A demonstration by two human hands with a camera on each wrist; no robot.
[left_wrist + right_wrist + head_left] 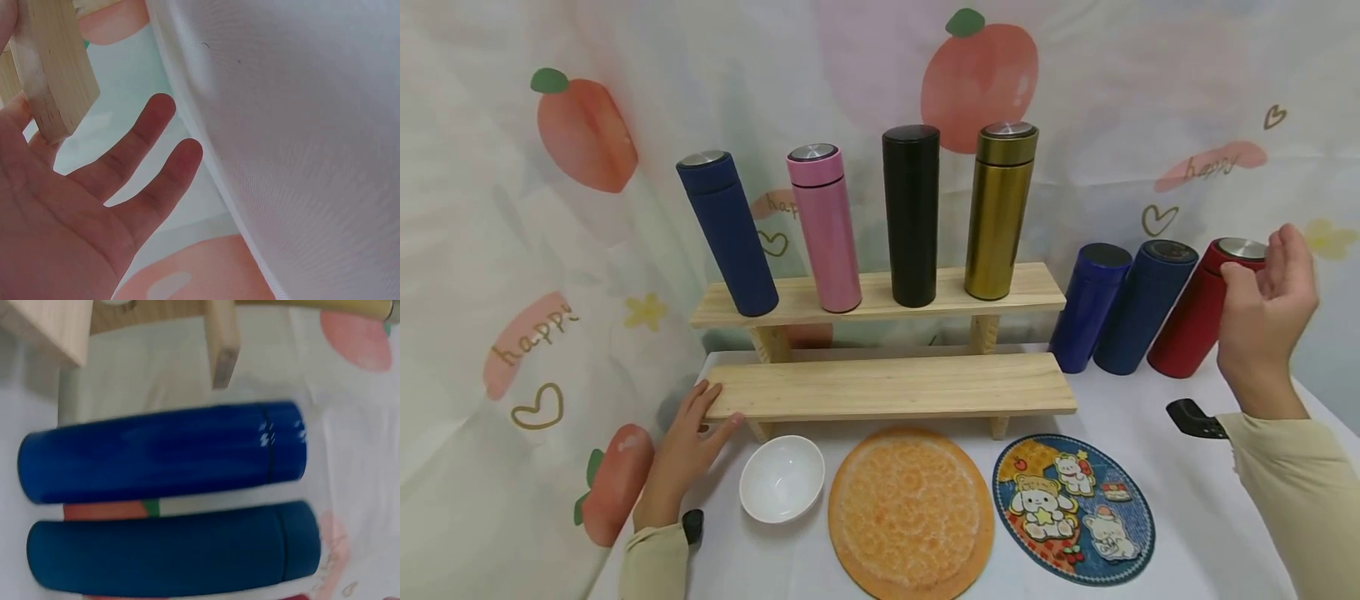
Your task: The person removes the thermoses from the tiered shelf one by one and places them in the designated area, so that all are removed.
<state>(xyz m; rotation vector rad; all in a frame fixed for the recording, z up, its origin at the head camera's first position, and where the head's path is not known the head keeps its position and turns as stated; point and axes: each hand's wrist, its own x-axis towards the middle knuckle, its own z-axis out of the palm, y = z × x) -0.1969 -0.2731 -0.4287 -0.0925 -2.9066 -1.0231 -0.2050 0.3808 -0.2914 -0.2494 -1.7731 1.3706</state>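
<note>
My left hand holds the left end of the lower plank of a two-tier wooden stand. In the left wrist view the plank end lies between thumb and fingers, while two other fingers stretch free. Raised at the right, my right hand holds nothing visible, fingers upward and thumb apart. It overlaps the red thermos in the head view; contact is unclear. Beside that thermos lean a dark blue thermos and a glossy blue thermos. The right wrist view does not show the hand.
On the upper plank stand navy, pink, black and gold thermoses. In front lie a white bowl, a round biscuit-patterned mat and a blue cartoon mat. A printed cloth hangs behind.
</note>
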